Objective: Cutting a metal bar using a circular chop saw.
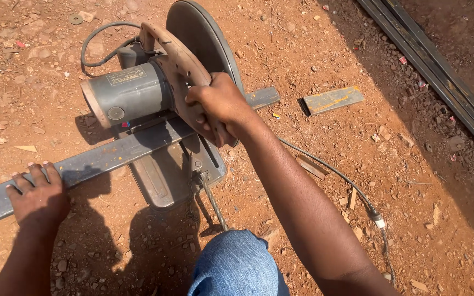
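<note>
The long rectangular steel bar (100, 159) lies flat across the base of the chop saw (165, 104), running from the lower left edge of view, under the motor housing (127, 93), to a short end that shows past the blade guard (201, 33) on the far side. The bar looks heavy and rigid; its flat, dusty faces probably grip well, and it is best held from above, well apart from the blade.

The left hand (38, 194) presses flat on the bar's near end, fingers spread over its top face, not wrapped around it. The right hand (218, 107) is closed around the saw's handle at the front of the guard. A knee in blue denim (237, 266) sits at the bottom, just beside the vise screw handle (212, 200).

The power cable (352, 192) trails over red, stony ground to the right. A short steel offcut (333, 100) lies apart from the saw, and dark steel sections (440, 71) lie along the upper right. No containers are in view.
</note>
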